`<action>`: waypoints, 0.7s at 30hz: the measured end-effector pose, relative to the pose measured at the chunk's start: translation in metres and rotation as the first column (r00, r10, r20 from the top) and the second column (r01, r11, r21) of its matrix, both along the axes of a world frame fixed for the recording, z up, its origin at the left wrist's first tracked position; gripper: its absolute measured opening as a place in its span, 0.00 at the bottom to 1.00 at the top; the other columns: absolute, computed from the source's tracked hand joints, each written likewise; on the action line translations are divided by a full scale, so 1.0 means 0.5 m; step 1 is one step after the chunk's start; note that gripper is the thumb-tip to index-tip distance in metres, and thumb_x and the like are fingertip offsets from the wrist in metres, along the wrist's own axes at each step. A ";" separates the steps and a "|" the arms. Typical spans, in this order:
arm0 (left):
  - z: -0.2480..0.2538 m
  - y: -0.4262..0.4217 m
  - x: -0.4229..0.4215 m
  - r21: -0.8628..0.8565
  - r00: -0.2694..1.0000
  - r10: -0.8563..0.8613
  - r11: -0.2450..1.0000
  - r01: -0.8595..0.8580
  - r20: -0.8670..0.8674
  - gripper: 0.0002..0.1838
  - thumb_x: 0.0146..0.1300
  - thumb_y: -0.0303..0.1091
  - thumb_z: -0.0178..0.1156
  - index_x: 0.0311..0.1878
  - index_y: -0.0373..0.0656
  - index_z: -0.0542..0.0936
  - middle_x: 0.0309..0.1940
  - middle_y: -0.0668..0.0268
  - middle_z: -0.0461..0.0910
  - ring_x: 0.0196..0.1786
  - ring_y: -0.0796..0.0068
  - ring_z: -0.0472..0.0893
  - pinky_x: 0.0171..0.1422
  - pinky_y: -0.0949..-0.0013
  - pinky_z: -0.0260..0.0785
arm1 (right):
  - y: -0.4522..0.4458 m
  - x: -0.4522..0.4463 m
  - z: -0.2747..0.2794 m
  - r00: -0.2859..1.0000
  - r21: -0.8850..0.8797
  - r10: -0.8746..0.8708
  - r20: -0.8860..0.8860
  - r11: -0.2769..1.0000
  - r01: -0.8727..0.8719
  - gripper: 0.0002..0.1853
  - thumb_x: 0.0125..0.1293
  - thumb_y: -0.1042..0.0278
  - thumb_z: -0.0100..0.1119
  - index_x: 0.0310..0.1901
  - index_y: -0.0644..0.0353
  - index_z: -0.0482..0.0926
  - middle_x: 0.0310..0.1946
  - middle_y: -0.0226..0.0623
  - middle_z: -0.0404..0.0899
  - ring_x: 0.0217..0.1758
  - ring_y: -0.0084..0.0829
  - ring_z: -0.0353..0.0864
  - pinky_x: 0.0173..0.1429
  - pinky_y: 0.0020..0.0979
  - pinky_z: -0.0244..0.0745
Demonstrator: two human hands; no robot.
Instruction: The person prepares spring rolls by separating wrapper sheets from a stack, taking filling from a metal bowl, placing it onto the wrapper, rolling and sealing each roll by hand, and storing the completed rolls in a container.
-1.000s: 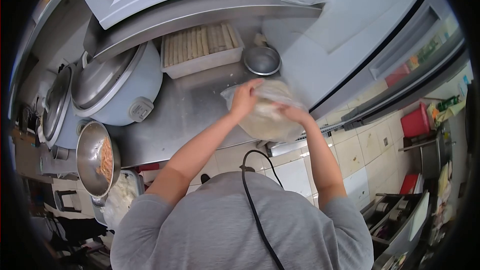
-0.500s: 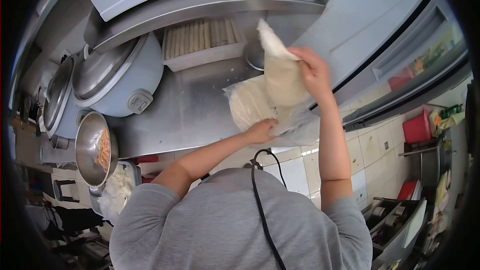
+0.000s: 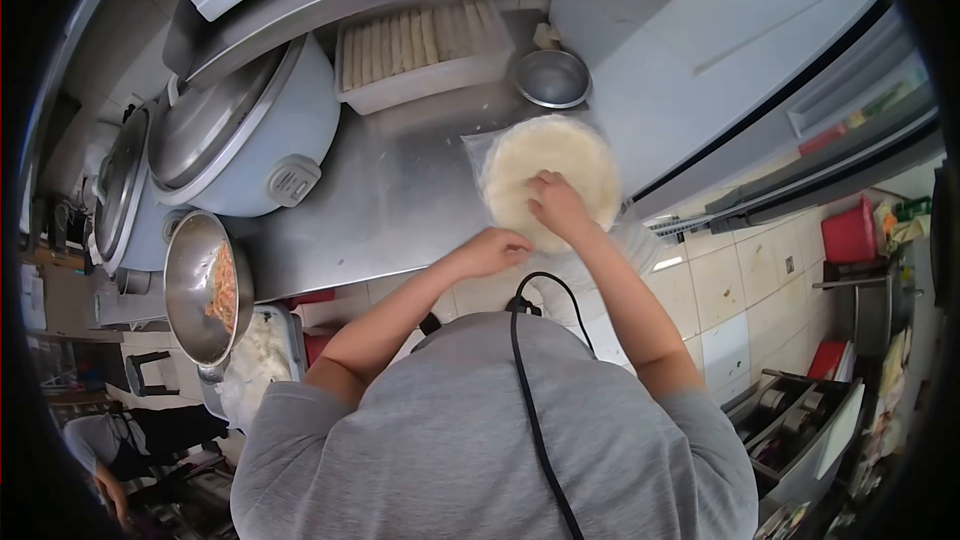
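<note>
Lying under the right hand [image 3: 560, 205], the flat, round, cream-coloured stack of thin sheets [image 3: 580, 152] is looking light, soft and easily torn, so its loose rim is offering the gentlest hold. Both hands are curling loosely, the right with fingertips at the stack's top and the left hand [image 3: 493, 252] near its lower edge, but whether either is gripping is staying unclear. Crinkled clear plastic [image 3: 637, 242] is lining the grey stainless-steel surface [image 3: 385, 195] beneath, while beyond the right hand a small, round metal bowl [image 3: 553, 78] is standing, with beige floor tiles [image 3: 718, 280] showing rightward.
</note>
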State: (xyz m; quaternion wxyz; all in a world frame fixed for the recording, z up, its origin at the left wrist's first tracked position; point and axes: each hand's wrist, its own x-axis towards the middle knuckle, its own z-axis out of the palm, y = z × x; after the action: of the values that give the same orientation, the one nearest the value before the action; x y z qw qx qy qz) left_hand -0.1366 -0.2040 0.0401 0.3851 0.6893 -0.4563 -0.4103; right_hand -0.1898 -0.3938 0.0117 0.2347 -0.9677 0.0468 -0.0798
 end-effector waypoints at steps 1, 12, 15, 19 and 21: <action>-0.009 0.008 0.016 0.001 1.000 0.002 1.000 -0.002 -0.001 0.14 0.59 0.34 0.61 0.46 0.37 0.79 0.43 0.56 0.81 0.45 0.65 0.80 0.52 0.66 0.71 | 0.019 0.017 -0.016 1.000 0.001 0.002 -0.001 1.000 -0.002 0.16 0.51 0.73 0.59 0.44 0.59 0.78 0.45 0.39 0.75 0.53 0.41 0.72 0.57 0.37 0.69; -0.052 -0.034 0.106 -0.048 0.721 0.624 0.765 -0.642 0.303 0.09 0.51 0.32 0.65 0.34 0.39 0.78 0.30 0.61 0.80 0.33 0.67 0.80 0.41 0.67 0.72 | -0.014 0.037 -0.055 0.976 0.513 -0.198 0.085 0.849 0.128 0.03 0.55 0.76 0.54 0.32 0.62 0.73 0.30 0.45 0.75 0.34 0.43 0.76 0.39 0.36 0.71; -0.057 -0.050 0.100 -0.158 0.671 0.551 0.817 -0.554 0.496 0.10 0.49 0.30 0.64 0.36 0.40 0.77 0.33 0.59 0.78 0.37 0.58 0.78 0.46 0.63 0.71 | -0.053 0.034 -0.042 0.907 0.388 -0.401 0.130 0.862 0.326 0.04 0.57 0.75 0.54 0.34 0.62 0.71 0.25 0.44 0.76 0.28 0.40 0.76 0.37 0.35 0.71; -0.061 -0.097 0.085 -0.439 0.496 0.604 0.796 -0.417 0.624 0.07 0.50 0.27 0.62 0.33 0.42 0.76 0.36 0.58 0.75 0.41 0.56 0.76 0.46 0.58 0.69 | -0.115 0.033 -0.004 0.774 0.551 -0.569 0.279 0.755 0.356 0.06 0.57 0.78 0.53 0.38 0.61 0.70 0.22 0.43 0.76 0.25 0.36 0.77 0.34 0.36 0.71; -0.069 -0.143 0.092 -0.596 0.631 0.615 0.751 -0.285 0.473 0.07 0.52 0.30 0.61 0.36 0.42 0.78 0.37 0.59 0.76 0.46 0.55 0.75 0.47 0.57 0.68 | -0.113 0.029 0.037 0.862 0.571 -0.487 0.138 0.751 0.333 0.09 0.57 0.82 0.50 0.38 0.59 0.74 0.25 0.43 0.77 0.31 0.38 0.78 0.38 0.35 0.71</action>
State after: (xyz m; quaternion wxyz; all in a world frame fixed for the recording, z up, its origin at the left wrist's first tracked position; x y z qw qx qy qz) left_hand -0.0908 -0.2755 0.0057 0.4503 0.7661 -0.4499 0.0886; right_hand -0.1756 -0.4501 0.0303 0.4719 -0.8090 0.2468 -0.2488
